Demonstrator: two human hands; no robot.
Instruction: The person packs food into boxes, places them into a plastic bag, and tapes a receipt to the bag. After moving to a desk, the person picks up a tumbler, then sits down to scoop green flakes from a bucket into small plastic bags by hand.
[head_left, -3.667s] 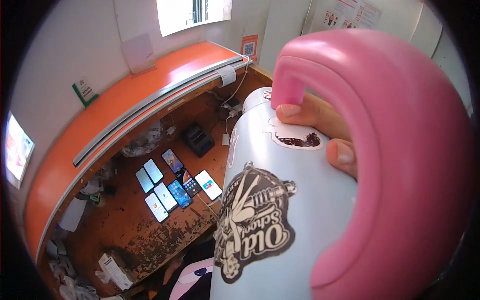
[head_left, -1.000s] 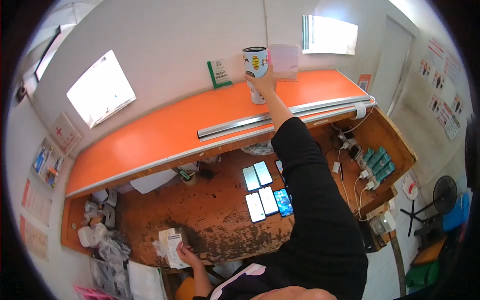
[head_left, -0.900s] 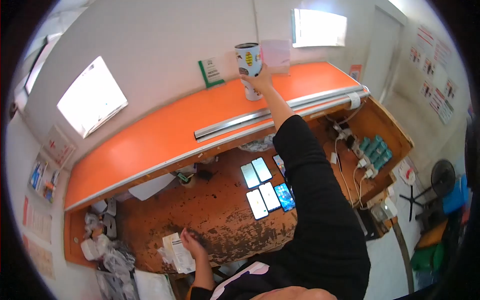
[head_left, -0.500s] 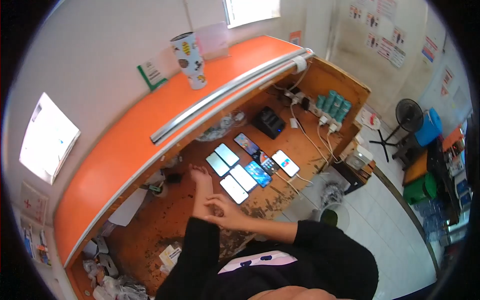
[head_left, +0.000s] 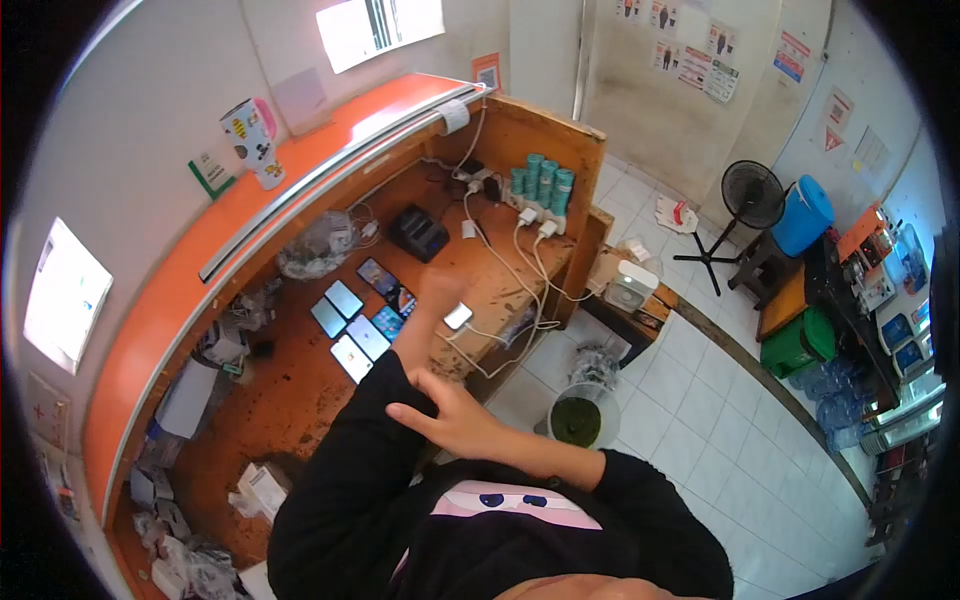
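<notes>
My left arm stretches over the desk, and my left hand (head_left: 441,290), smeared by motion, hangs above the phones and hides part of them. Its fingers cannot be made out. With thumb and fingers, my right hand (head_left: 455,415) grips the black left sleeve (head_left: 385,395) near the bare forearm. Several smartphones lie close together on the worn wooden desktop, among them a white-screened phone (head_left: 352,358), another bright phone (head_left: 344,298) and one with a blue picture (head_left: 388,321). A separate phone (head_left: 458,317) with a cable attached lies right of my left hand.
A black charging dock (head_left: 418,233) and teal cylinders (head_left: 548,185) stand at the desk's back, with white cables (head_left: 530,260) trailing forward. An orange ledge (head_left: 150,330) bears a patterned tumbler (head_left: 254,145). A bin (head_left: 583,417) stands on the tiled floor, a fan (head_left: 752,195) farther right.
The view has swung to the right. My left hand has moved from beside the phones to above them. My right hand has shifted from the bare forearm onto the left sleeve.
</notes>
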